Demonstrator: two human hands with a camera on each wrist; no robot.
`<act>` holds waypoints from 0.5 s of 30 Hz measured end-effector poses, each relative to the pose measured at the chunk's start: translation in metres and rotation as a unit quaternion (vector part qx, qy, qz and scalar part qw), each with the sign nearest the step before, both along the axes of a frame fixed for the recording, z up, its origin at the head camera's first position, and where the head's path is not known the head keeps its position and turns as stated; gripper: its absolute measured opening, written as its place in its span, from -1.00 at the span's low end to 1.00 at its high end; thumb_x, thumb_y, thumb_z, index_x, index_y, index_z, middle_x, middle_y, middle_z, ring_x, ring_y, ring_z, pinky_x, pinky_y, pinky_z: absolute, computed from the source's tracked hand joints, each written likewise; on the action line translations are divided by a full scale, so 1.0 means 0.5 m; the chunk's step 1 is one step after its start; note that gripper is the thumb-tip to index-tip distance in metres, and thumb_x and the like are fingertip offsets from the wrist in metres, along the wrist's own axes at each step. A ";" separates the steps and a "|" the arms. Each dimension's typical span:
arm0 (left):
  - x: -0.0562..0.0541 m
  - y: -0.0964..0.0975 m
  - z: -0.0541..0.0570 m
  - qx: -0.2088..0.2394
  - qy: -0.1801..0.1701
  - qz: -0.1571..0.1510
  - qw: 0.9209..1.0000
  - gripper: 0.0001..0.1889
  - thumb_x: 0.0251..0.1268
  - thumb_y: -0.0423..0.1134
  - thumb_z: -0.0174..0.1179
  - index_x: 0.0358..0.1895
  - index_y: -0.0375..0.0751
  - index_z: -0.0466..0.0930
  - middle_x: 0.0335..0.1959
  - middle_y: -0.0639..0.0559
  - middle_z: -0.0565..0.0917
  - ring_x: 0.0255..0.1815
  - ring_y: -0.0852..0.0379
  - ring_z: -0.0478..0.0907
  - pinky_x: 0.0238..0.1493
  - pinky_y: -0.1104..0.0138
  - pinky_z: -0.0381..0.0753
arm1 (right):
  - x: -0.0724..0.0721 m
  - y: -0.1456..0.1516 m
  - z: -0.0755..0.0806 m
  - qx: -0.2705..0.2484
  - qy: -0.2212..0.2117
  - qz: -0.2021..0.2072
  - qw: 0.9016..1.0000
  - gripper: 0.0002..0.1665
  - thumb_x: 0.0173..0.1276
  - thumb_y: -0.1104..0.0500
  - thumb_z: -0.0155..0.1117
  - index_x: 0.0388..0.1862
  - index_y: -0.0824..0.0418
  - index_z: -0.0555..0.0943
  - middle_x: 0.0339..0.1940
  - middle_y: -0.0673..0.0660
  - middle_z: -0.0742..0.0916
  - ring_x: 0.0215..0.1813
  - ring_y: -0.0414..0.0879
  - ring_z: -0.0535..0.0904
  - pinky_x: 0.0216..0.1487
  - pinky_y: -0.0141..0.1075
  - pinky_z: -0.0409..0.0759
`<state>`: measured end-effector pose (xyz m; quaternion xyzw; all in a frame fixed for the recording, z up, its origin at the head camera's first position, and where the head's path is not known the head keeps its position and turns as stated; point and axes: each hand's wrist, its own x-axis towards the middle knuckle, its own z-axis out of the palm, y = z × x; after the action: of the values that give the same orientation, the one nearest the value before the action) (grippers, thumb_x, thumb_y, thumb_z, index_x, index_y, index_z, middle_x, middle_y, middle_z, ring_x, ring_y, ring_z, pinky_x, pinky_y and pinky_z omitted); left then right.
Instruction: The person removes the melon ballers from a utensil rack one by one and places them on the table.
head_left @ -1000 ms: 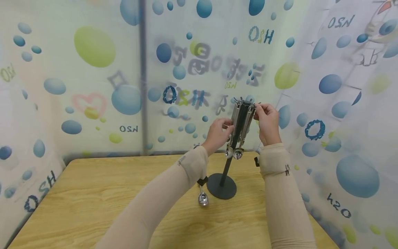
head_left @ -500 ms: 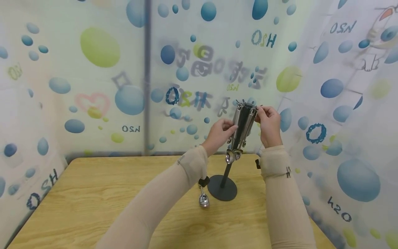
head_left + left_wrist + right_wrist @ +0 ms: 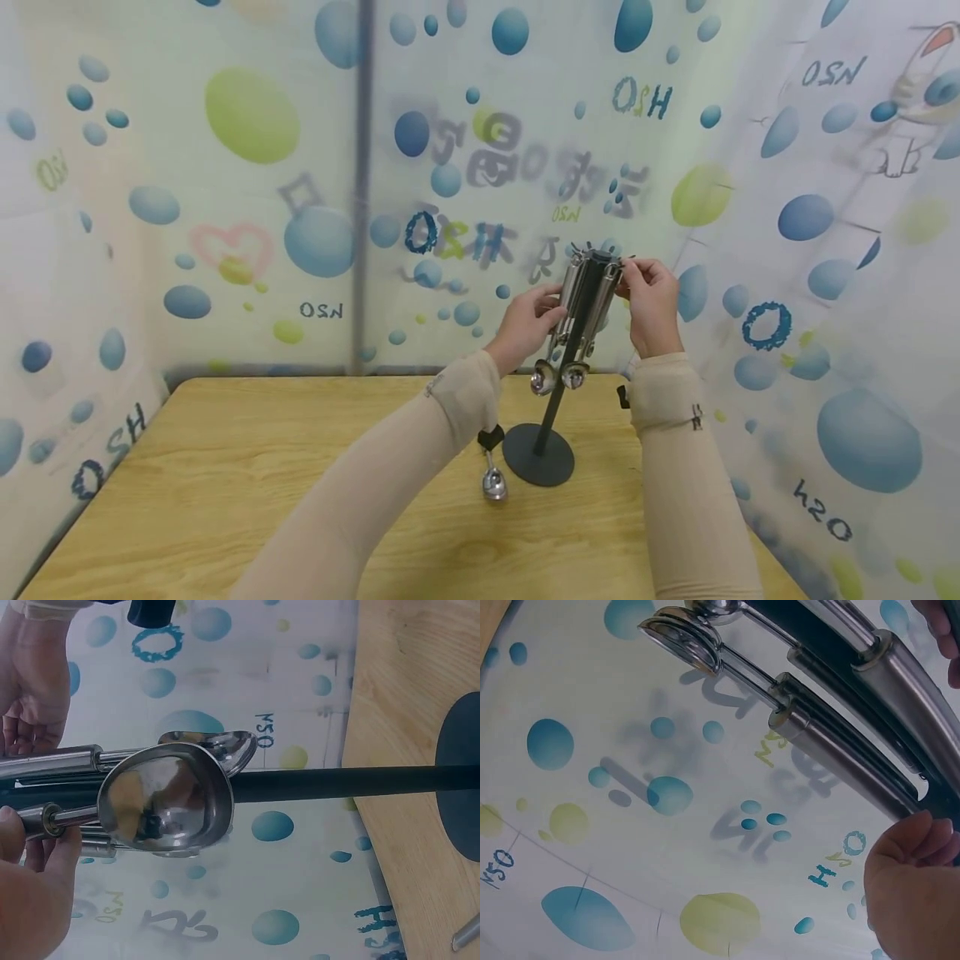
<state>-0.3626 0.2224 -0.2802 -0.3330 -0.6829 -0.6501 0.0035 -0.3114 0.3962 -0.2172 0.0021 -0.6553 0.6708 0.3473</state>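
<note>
A dark stand with a round base rises from the table and leans slightly in the head view. Metal ice cream scoops hang around its top, bowls down. On the stand's left side, my left hand pinches the handle of one ice cream scoop between thumb and fingers; its bowl faces the left wrist camera. My right hand pinches at the stand's hooked top, beside a scoop's handle end. Its fingertips partly hide what lies between them.
Another scoop lies on the wooden table just left of the stand's base, close under my left wrist. Printed curtains with blue and green dots stand behind the table and to its sides.
The scoop at my left hand has swung out to the left, its bowl now apart from the bowl beside it. Both hands stay nearly in place; the head view has shifted slightly.
</note>
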 end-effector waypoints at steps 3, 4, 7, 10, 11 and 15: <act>0.000 0.000 0.001 -0.004 0.008 0.011 1.000 -0.53 0.54 -0.24 0.16 0.45 -0.08 0.45 0.08 -0.05 0.67 0.03 0.11 0.63 0.01 0.20 0.67 | 0.001 0.000 0.000 -0.005 0.003 0.001 1.000 -0.85 0.52 0.18 0.24 -0.20 0.27 0.61 -0.38 0.05 0.56 -0.31 -0.15 0.49 -0.19 -0.42 0.61; 0.000 0.000 0.001 -0.005 0.010 0.013 1.000 -0.54 0.54 -0.24 0.16 0.44 -0.08 0.45 0.08 -0.05 0.68 0.03 0.11 0.64 -0.01 0.23 0.67 | 0.001 0.001 0.000 -0.008 0.004 0.001 1.000 -0.84 0.52 0.18 0.24 -0.20 0.27 0.61 -0.38 0.05 0.56 -0.31 -0.15 0.48 -0.20 -0.42 0.61; 0.000 -0.002 0.003 -0.003 0.012 0.013 1.000 -0.54 0.54 -0.24 0.16 0.44 -0.09 0.45 0.12 -0.06 0.67 0.06 0.11 0.64 0.01 0.25 0.67 | -0.001 0.002 0.000 -0.011 0.006 0.003 1.000 -0.85 0.52 0.18 0.24 -0.20 0.27 0.60 -0.37 0.05 0.56 -0.31 -0.15 0.49 -0.20 -0.42 0.61; 0.001 -0.006 0.007 0.001 0.006 0.005 1.000 -0.54 0.54 -0.25 0.16 0.43 -0.10 0.45 0.17 -0.06 0.67 0.11 0.12 0.62 0.06 0.26 0.66 | -0.002 0.002 0.001 -0.011 0.007 0.006 1.000 -0.85 0.52 0.17 0.24 -0.19 0.26 0.60 -0.34 0.05 0.57 -0.30 -0.15 0.49 -0.19 -0.42 0.61; 0.000 -0.007 0.008 0.003 0.005 0.002 1.000 -0.54 0.53 -0.26 0.16 0.43 -0.11 0.45 0.17 -0.06 0.67 0.11 0.12 0.62 0.06 0.26 0.66 | -0.002 0.002 0.001 -0.010 0.006 0.007 1.000 -0.84 0.52 0.17 0.24 -0.19 0.26 0.60 -0.33 0.05 0.57 -0.30 -0.15 0.50 -0.18 -0.42 0.62; 0.000 -0.010 0.013 0.009 0.000 -0.001 1.000 -0.56 0.52 -0.29 0.18 0.41 -0.13 0.46 0.12 -0.04 0.68 0.08 0.13 0.63 0.02 0.27 0.67 | -0.001 0.002 0.000 -0.010 0.002 0.013 1.000 -0.85 0.54 0.17 0.22 -0.18 0.26 0.59 -0.32 0.06 0.56 -0.29 -0.15 0.49 -0.19 -0.41 0.61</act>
<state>-0.3626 0.2174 -0.2738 -0.3335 -0.6766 -0.6564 0.0055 -0.3117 0.3971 -0.2170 0.0083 -0.6475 0.6820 0.3399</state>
